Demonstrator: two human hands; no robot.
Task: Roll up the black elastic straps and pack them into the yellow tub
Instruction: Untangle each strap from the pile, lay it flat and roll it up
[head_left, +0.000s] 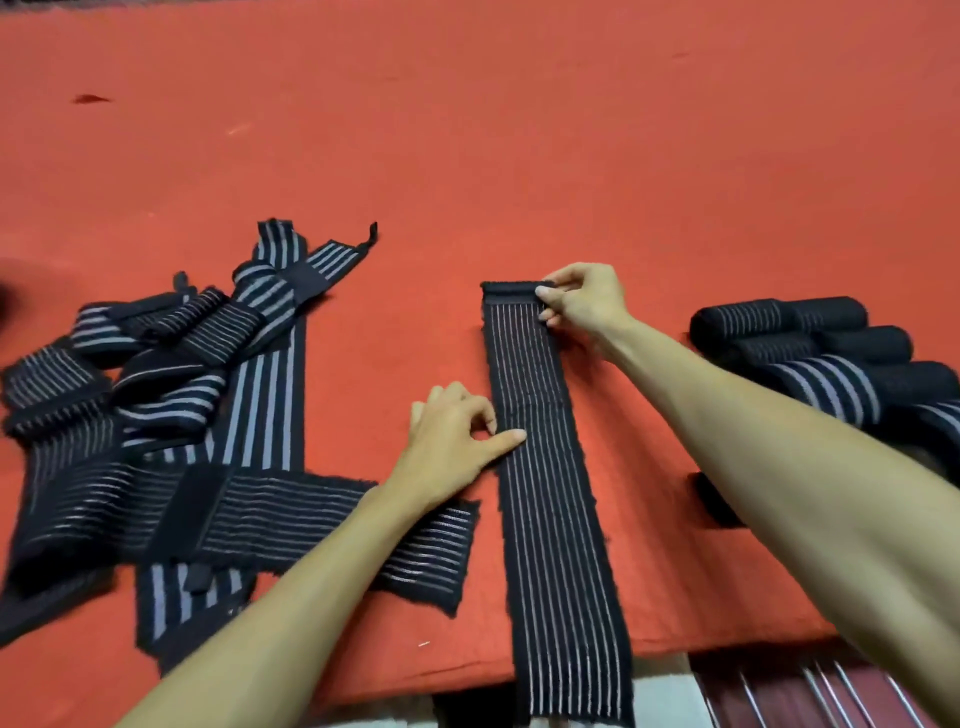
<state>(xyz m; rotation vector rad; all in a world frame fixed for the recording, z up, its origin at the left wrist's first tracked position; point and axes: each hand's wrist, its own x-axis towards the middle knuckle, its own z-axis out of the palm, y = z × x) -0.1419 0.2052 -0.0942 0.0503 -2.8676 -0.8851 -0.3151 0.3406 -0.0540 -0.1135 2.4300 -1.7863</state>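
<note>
A long black elastic strap (550, 488) with thin pale stripes lies stretched flat on the red table (519, 156), running from the near edge away from me. My right hand (584, 296) pinches the strap's far end, where a small fold or first turn of a roll (511, 289) shows. My left hand (457, 436) rests beside the strap's middle, its thumb pressing on the strap's left edge and the fingers curled. The yellow tub is not in view.
A tangled heap of unrolled black striped straps (171, 415) covers the table's left side. Several rolled straps (821, 358) lie in a group at the right, partly behind my right forearm. The table's near edge (467, 686) runs below; the strap hangs over it.
</note>
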